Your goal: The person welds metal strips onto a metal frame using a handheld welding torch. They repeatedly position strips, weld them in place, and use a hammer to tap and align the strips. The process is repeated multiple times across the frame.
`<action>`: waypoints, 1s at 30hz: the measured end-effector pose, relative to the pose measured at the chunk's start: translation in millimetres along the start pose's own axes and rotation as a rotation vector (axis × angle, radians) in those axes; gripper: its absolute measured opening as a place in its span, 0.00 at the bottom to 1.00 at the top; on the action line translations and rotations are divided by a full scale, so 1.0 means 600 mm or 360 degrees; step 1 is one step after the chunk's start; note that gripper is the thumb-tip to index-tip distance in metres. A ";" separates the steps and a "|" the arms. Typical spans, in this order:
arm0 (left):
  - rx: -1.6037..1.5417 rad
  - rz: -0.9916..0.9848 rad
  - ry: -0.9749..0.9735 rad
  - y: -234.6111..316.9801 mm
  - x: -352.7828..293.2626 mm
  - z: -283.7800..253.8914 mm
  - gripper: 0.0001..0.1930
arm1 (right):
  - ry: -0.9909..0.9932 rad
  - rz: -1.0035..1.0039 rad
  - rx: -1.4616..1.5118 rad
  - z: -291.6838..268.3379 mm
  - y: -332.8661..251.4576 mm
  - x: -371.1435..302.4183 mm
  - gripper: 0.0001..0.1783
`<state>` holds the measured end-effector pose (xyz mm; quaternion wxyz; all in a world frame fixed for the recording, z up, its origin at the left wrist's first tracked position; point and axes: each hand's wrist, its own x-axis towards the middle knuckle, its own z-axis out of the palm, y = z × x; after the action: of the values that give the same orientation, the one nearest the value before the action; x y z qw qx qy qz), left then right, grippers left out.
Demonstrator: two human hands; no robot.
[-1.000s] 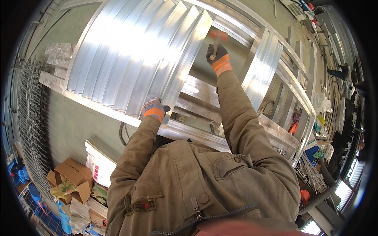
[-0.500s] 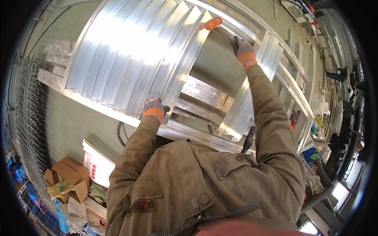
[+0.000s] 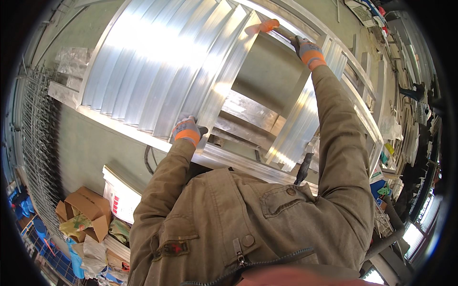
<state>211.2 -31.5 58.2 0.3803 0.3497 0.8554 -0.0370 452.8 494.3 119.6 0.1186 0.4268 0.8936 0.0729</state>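
My right hand (image 3: 309, 51), in a grey and orange glove, is closed around the handle of a mallet (image 3: 270, 25). The mallet's orange head is beside the far end of the last slat in the row, over the frame's far side. My left hand (image 3: 187, 131), gloved alike, grips the near end of a shiny metal slat (image 3: 224, 88), its dark thumb towards the right. Overlapping slats (image 3: 143, 71) fill the left part of a metal frame (image 3: 138, 137). An opening separates them from a smaller group of slats (image 3: 296, 124) on the right.
A cardboard box (image 3: 88, 209) and a white bucket (image 3: 119, 195) stand at lower left. Metal rods (image 3: 40, 124) are stacked along the left. A black-handled tool (image 3: 304, 168) sits by the near rail. Long metal profiles (image 3: 412, 143) lie at right.
My right hand has moved right and slightly farther away with the mallet, whose head shifted right. My left hand stays at the slat's near end.
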 end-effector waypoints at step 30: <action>0.0390 0.0220 -0.0409 -0.019 0.096 -0.017 0.32 | -0.1354 0.1144 0.3531 0.011 -0.412 -0.681 0.27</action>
<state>170.7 -4.0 24.5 0.4428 0.4437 0.7627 -0.1590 518.7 21.0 117.4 -0.0526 0.5068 0.1956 -0.8380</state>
